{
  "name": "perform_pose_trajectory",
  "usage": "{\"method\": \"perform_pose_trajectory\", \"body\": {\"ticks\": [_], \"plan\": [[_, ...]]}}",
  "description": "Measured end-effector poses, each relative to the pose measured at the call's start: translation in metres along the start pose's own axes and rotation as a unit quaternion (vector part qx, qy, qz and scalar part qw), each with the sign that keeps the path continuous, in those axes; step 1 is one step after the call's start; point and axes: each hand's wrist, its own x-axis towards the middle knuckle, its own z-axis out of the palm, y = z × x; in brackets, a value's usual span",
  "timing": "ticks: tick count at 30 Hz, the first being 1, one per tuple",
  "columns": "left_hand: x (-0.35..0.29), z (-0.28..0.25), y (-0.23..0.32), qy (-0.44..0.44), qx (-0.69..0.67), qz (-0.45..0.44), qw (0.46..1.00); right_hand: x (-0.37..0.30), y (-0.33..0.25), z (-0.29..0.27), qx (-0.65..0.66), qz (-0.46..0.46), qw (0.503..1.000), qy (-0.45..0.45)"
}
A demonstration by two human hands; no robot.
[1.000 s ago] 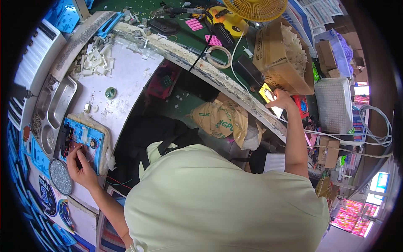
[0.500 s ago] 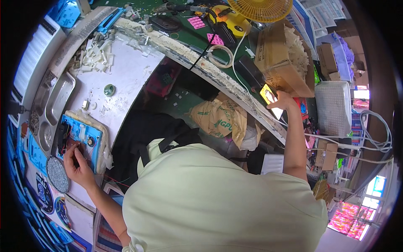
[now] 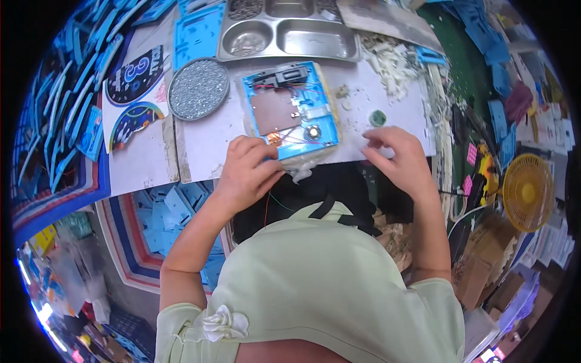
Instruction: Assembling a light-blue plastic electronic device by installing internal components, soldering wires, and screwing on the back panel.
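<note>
An open blue plastic casing (image 3: 324, 100) lies on a pale padded rest on the white table. Inside it are a brown board (image 3: 271, 112), a black part with thin wires (image 3: 284, 77) and a round metal piece (image 3: 313, 132). My left hand (image 3: 245, 169) is closed round the casing's near left corner, its fingertips partly hidden. Red and green wires hang below that hand. My right hand (image 3: 399, 158) hovers by the table's near edge with thumb and fingers apart and nothing between them. A small green round piece (image 3: 377, 118) lies just beyond it.
A round dish of small metal bits (image 3: 198, 89) sits left of the casing. Behind stands a steel compartment tray (image 3: 287, 55). White plastic pieces (image 3: 390, 63) are heaped at the back right. Many blue casings (image 3: 66, 103) fill the far left; a yellow fan (image 3: 528, 192) stands right.
My view has swung left toward the white table. My right hand has left the bright phone-like thing by the cardboard box and come near the casing. My left hand stays at the casing.
</note>
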Motion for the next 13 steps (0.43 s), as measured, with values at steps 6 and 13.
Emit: {"method": "perform_pose_trajectory", "body": {"ticks": [6, 13], "plan": [[-0.002, -0.014, -0.010, -0.029, -0.035, 0.016, 0.999, 0.061, -0.017, 0.020, 0.036, -0.019, 0.999, -0.008], [0.010, -0.027, -0.022, -0.037, -0.083, -0.041, 0.995, 0.078, 0.014, 0.035, 0.056, 0.004, 0.998, 0.021]]}}
